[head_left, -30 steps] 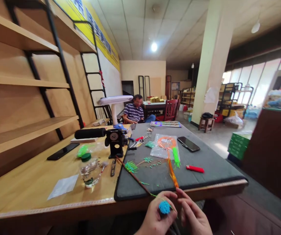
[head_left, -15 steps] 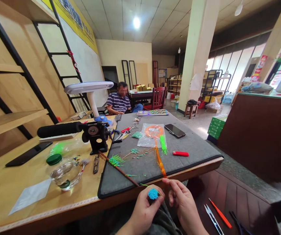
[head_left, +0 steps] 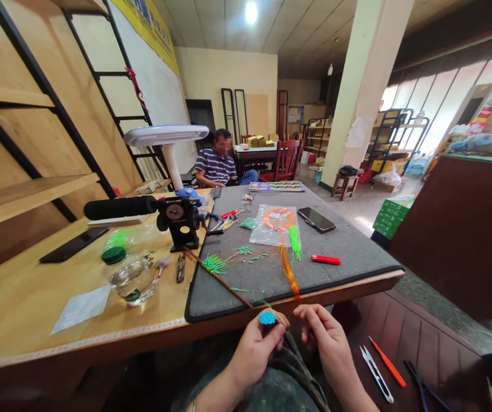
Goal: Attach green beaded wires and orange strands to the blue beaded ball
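In my left hand (head_left: 258, 344) I grip a small round cluster of blue beads (head_left: 267, 318), its beaded face turned up between thumb and fingers. A thin green strand shows beside it. My right hand (head_left: 324, 336) is just to the right, thumb and fingers pinched together; whatever lies between the tips is too small to make out. Beyond the hands, a bundle of orange strands (head_left: 290, 276) hangs toward the table edge from a clear plastic bag (head_left: 260, 231). A green-and-blue tufted piece (head_left: 214, 264) lies on the grey mat (head_left: 237, 303), near a brown stick (head_left: 227, 285).
A red lighter (head_left: 325, 260) and a phone (head_left: 316, 219) lie on the mat. Thread snips (head_left: 375, 372) and an orange tool (head_left: 387, 361) rest at lower right. A water-filled bowl (head_left: 132, 280) and black clamp device (head_left: 179, 223) stand left. A person (head_left: 215, 166) sits behind the table.
My right fingertips have come away from the lower end of the orange strands. The bead cluster has tilted in my left hand. The whole view has shifted slightly.
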Action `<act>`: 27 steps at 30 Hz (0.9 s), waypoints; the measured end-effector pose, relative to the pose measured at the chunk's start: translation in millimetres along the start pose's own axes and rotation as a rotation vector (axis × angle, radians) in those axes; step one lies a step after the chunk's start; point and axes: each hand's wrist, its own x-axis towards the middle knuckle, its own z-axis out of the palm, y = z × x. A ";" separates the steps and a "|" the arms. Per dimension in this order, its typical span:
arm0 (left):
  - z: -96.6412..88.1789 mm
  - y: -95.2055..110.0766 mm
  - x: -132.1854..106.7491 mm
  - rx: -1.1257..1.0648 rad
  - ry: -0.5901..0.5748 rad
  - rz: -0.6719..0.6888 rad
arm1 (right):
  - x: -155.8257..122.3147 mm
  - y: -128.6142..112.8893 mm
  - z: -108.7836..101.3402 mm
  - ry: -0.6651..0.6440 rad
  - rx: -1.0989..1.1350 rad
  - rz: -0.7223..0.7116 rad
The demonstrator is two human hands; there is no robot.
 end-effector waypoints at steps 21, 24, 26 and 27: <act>0.9 2.6 -1.8 -0.193 0.034 -0.200 | -15.3 1.3 3.1 -0.316 -0.412 -0.190; 1.7 3.3 -1.8 -0.196 0.009 -0.158 | -15.9 0.4 3.1 -0.346 -0.381 -0.153; 1.6 3.1 -1.2 -0.206 -0.004 -0.148 | -15.9 1.1 2.7 -0.346 -0.346 -0.111; 1.5 2.9 -0.8 -0.208 -0.011 -0.146 | -15.9 2.1 2.4 -0.346 -0.325 -0.079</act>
